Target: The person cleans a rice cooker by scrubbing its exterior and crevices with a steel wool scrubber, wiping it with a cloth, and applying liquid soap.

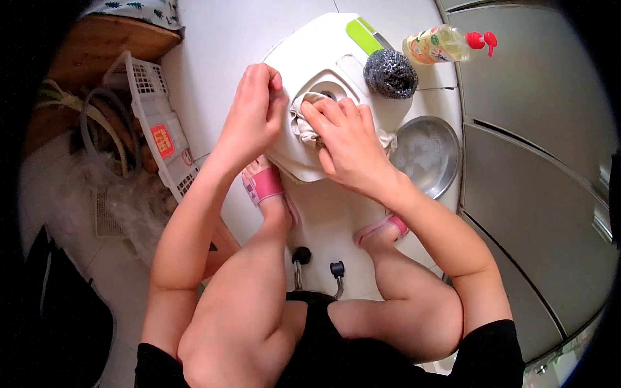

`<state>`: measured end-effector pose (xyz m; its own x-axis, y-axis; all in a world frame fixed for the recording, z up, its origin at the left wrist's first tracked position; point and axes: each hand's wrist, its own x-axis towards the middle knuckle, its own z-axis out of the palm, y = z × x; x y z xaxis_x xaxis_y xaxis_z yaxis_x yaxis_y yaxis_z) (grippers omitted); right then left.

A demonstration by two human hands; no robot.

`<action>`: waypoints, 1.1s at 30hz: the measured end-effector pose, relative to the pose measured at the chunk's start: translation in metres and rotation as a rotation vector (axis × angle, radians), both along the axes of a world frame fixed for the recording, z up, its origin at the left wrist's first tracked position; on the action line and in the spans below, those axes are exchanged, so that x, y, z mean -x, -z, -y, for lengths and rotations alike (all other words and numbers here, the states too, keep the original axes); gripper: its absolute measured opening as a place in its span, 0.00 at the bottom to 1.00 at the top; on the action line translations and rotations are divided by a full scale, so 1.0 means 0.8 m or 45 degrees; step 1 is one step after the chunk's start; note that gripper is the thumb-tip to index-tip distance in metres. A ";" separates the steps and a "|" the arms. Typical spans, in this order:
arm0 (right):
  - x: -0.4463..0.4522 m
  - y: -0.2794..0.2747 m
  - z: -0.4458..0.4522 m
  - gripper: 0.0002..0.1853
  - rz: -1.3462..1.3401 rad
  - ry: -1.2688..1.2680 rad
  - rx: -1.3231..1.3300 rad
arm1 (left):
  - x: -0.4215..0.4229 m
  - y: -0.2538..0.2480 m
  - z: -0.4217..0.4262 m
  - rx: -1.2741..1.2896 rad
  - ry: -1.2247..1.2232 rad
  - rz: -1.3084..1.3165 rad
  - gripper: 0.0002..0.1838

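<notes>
The right hand [349, 139] has its grip closed on a crumpled white cloth [302, 126], its fingers bunched and pushing the fabric down. The cloth lies on top of a white appliance [304, 45], at the near left edge of a round recess [333, 90]. More pale, crumpled fabric shows to the right of the same hand, partly covered by it. The left hand [255, 97] is at the left side of the appliance with its fingers curled inward; whether its grip holds the edge or only rests beside it, I cannot tell.

The appliance sits on the tiled floor [217, 32], in front of the person, and carries a bright green panel [364, 37] at its far right. Just near of that panel is a dark metal scouring ball [390, 73]. Farther right is a bottle [433, 46] of pale yellow liquid with a red pump top. On the near side of these, to the right of the cloth, a steel bowl [450, 161] holds cloudy, sudsy liquid.

A white plastic basket [165, 123] with a red label is at the left, near wooden furniture [97, 48]. Grey cabinet fronts [530, 64] line the right side. The person's feet wear 2 pink slippers [265, 184], and 2 black casters [301, 255] show between the legs.
</notes>
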<state>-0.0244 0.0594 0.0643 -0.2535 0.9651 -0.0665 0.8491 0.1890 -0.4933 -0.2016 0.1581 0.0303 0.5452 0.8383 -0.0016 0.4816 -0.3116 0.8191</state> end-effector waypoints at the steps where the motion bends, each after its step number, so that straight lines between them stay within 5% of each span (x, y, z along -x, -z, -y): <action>1: -0.001 0.002 -0.001 0.34 0.000 -0.007 -0.005 | -0.001 0.001 0.001 0.011 -0.004 0.007 0.10; 33: -0.007 0.011 -0.006 0.31 -0.122 0.030 -0.039 | -0.001 -0.005 0.004 0.075 -0.056 0.019 0.09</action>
